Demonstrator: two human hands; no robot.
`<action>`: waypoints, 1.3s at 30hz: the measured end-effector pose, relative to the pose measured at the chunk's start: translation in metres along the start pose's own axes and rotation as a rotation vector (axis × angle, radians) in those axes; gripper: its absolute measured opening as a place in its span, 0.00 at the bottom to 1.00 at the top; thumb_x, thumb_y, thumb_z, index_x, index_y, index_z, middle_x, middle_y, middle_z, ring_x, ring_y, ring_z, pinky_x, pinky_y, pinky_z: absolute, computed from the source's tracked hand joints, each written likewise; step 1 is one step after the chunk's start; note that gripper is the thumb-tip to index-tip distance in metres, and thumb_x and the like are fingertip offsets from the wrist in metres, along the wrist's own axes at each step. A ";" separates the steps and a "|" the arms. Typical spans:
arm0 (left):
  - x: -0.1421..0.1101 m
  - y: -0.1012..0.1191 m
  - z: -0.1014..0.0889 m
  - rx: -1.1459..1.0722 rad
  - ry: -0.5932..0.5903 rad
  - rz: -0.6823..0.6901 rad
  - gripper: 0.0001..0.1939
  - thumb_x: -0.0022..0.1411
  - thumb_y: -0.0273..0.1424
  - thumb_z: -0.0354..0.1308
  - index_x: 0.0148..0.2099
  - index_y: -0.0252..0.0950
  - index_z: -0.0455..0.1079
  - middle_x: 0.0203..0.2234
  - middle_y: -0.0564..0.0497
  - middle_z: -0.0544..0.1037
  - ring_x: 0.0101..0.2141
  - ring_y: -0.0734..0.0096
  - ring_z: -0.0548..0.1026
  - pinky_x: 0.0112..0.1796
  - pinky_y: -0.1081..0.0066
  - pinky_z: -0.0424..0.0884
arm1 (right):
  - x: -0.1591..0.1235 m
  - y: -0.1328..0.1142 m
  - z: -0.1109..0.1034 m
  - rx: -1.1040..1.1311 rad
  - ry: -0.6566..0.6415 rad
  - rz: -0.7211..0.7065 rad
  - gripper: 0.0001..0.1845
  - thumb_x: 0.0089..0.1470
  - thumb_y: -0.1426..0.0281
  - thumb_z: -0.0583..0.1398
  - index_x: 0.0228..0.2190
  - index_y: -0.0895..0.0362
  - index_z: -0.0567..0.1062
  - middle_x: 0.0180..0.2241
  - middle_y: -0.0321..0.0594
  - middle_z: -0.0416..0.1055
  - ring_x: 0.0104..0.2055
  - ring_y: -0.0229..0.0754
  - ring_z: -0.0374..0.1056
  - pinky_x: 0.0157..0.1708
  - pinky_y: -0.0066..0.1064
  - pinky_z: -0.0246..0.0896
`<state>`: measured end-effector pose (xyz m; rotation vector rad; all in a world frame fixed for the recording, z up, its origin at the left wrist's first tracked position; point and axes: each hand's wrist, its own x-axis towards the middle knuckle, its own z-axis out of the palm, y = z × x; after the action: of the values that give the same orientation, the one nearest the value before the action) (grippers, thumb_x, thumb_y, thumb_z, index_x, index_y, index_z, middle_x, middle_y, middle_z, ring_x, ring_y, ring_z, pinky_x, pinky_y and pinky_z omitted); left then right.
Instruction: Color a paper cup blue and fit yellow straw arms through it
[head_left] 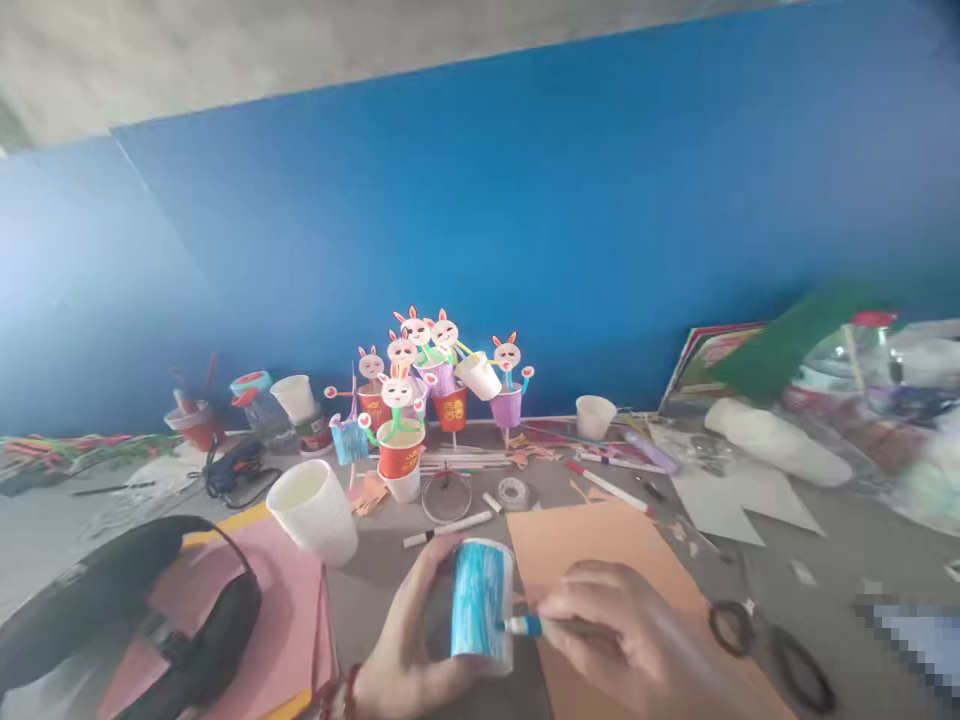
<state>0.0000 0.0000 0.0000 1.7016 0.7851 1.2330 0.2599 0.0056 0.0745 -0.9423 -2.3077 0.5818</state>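
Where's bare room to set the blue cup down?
Peach sheet, upper part, between tape roll and right hand. Narrow tabletop strip between pink sheets and left hand. Crowded: along the wall, with rabbit figures.

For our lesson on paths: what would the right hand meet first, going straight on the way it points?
Likely the cup in the left hand; the marker seems to touch it, though depth is unclear.

White paper cup with streaky blue colouring on its side wall (475,605): held in the left hand (412,640); an uncoloured white strip shows along its right side. Blue-and-white marker pen (529,626): held nearly horizontal in the right hand (611,630), tip at the blue area's right edge.
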 end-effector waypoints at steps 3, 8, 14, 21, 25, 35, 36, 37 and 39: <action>0.003 0.004 0.004 -0.052 -0.016 0.009 0.41 0.53 0.32 0.70 0.66 0.47 0.56 0.53 0.45 0.76 0.53 0.47 0.76 0.53 0.55 0.73 | -0.004 -0.006 -0.002 0.034 -0.050 -0.009 0.14 0.60 0.71 0.56 0.26 0.56 0.78 0.21 0.37 0.70 0.25 0.37 0.65 0.25 0.24 0.55; 0.007 0.011 0.004 -0.013 -0.037 0.003 0.40 0.53 0.30 0.67 0.65 0.46 0.56 0.55 0.43 0.75 0.54 0.43 0.75 0.53 0.52 0.73 | -0.005 -0.005 0.001 0.040 -0.016 -0.041 0.12 0.58 0.72 0.57 0.27 0.56 0.79 0.20 0.36 0.69 0.25 0.37 0.65 0.25 0.24 0.55; 0.009 0.018 0.004 -0.021 -0.054 -0.011 0.40 0.52 0.29 0.66 0.65 0.45 0.55 0.54 0.43 0.75 0.51 0.46 0.78 0.53 0.51 0.73 | -0.007 -0.002 0.005 0.064 0.018 -0.016 0.10 0.59 0.72 0.59 0.30 0.55 0.80 0.22 0.36 0.71 0.26 0.37 0.65 0.25 0.23 0.57; 0.006 0.014 0.003 0.083 -0.029 0.005 0.44 0.48 0.25 0.68 0.65 0.50 0.56 0.56 0.48 0.73 0.56 0.48 0.73 0.54 0.57 0.71 | -0.005 0.006 0.005 -0.005 0.088 -0.047 0.11 0.63 0.72 0.57 0.33 0.55 0.79 0.23 0.36 0.73 0.26 0.38 0.66 0.27 0.26 0.58; 0.003 0.010 0.002 0.110 -0.020 0.019 0.47 0.47 0.25 0.71 0.66 0.51 0.56 0.58 0.49 0.71 0.56 0.49 0.72 0.56 0.59 0.69 | -0.003 0.009 0.003 -0.064 0.123 -0.015 0.13 0.66 0.70 0.54 0.33 0.56 0.77 0.21 0.36 0.72 0.24 0.38 0.65 0.27 0.27 0.58; 0.007 0.016 0.002 0.153 -0.057 0.021 0.44 0.49 0.27 0.68 0.65 0.52 0.55 0.57 0.50 0.72 0.55 0.49 0.73 0.55 0.57 0.69 | -0.004 0.009 0.004 -0.093 0.135 -0.048 0.12 0.65 0.72 0.55 0.36 0.54 0.78 0.24 0.36 0.74 0.26 0.40 0.66 0.28 0.28 0.59; 0.007 0.017 0.002 0.166 -0.069 0.016 0.44 0.49 0.28 0.68 0.65 0.52 0.55 0.56 0.50 0.72 0.55 0.49 0.73 0.55 0.56 0.69 | -0.004 0.010 0.004 -0.099 0.153 -0.027 0.12 0.66 0.72 0.54 0.36 0.54 0.78 0.24 0.36 0.74 0.27 0.40 0.67 0.28 0.29 0.59; 0.007 0.017 0.002 0.180 -0.079 0.011 0.44 0.48 0.28 0.69 0.65 0.52 0.56 0.56 0.49 0.72 0.54 0.49 0.73 0.55 0.56 0.69 | -0.003 0.011 0.004 -0.104 0.166 -0.014 0.12 0.66 0.71 0.54 0.37 0.54 0.78 0.25 0.36 0.75 0.28 0.40 0.68 0.29 0.29 0.59; 0.007 0.016 0.002 0.198 -0.077 0.014 0.46 0.45 0.27 0.70 0.64 0.52 0.56 0.56 0.50 0.72 0.54 0.48 0.73 0.55 0.56 0.69 | -0.003 0.010 0.002 -0.112 0.162 -0.028 0.11 0.66 0.71 0.55 0.37 0.54 0.78 0.25 0.36 0.74 0.28 0.40 0.68 0.29 0.29 0.59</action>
<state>0.0044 -0.0016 0.0174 1.9059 0.8735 1.1220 0.2648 0.0098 0.0661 -0.9699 -2.2224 0.3544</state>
